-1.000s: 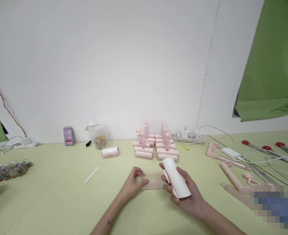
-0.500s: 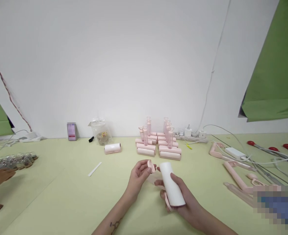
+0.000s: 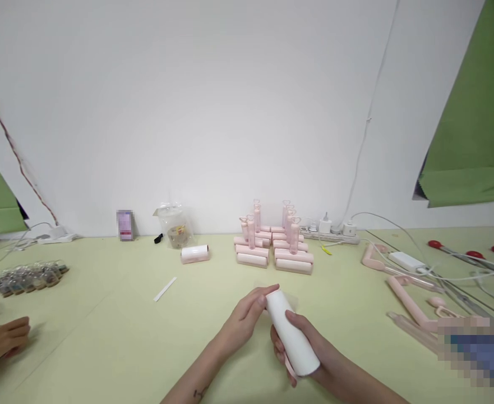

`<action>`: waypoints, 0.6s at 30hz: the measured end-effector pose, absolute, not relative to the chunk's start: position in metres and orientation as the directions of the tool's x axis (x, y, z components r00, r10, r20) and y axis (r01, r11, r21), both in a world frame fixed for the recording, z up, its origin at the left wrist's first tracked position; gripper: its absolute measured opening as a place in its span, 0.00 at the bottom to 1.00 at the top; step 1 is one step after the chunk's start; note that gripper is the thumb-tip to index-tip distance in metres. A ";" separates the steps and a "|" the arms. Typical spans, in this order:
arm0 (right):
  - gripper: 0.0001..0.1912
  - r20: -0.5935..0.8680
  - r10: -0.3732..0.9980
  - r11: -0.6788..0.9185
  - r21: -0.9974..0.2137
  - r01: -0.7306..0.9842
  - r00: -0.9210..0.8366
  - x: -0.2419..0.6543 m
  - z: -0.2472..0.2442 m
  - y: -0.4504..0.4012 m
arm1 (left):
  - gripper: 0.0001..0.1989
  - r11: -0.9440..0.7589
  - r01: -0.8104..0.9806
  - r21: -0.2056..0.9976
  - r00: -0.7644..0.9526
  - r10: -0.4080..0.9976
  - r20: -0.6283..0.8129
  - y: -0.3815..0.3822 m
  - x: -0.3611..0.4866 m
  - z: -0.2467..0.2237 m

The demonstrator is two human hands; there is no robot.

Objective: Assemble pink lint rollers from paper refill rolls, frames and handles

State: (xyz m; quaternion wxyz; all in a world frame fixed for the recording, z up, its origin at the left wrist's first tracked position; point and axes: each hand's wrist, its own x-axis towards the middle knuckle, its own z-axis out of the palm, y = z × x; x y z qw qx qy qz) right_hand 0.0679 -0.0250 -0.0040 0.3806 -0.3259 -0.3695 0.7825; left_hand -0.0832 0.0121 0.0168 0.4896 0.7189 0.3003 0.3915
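Tilted in front of me is a lint roller (image 3: 292, 334) with a thick white roll; a strip of its pink frame shows at the lower left side. My right hand (image 3: 309, 345) wraps round it, thumb along the white roll. At the roll's upper end, my left hand (image 3: 247, 314) closes its thumb and fingers against the edge. The small pink end piece seen earlier in that hand is hidden now. Behind the hands, several assembled pink lint rollers (image 3: 294, 264) stand in two rows, their clear pink handles upright.
A spare white roll (image 3: 195, 253) lies near a plastic bag with a cup (image 3: 177, 229). A white strip (image 3: 165, 289) lies left of my hands. To the right are pink frame parts (image 3: 410, 303), cables and a power strip (image 3: 339, 238). Another person's hand (image 3: 9, 339) is by small glass jars (image 3: 28, 278).
My left hand has moved with the pink end piece onto the roll's upper end. The lint roller has shifted slightly down. The other person's hand has moved nearer, away from the jars.
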 end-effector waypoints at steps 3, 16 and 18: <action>0.24 -0.231 0.853 -0.445 -0.792 -0.419 -0.468 0.067 -0.002 -0.022 | 0.22 -0.295 -0.016 0.955 0.478 0.837 0.267 0.015 -0.081 0.013; 0.22 -0.126 0.985 -0.169 -0.827 -0.536 -0.116 0.079 0.014 -0.012 | 0.26 -0.935 0.160 0.315 0.431 0.353 0.830 0.005 -0.079 0.009; 0.22 -0.085 0.992 -0.121 -0.851 -0.512 -0.093 0.079 0.013 -0.012 | 0.26 -0.947 0.172 0.273 0.448 0.322 0.834 0.004 -0.078 0.008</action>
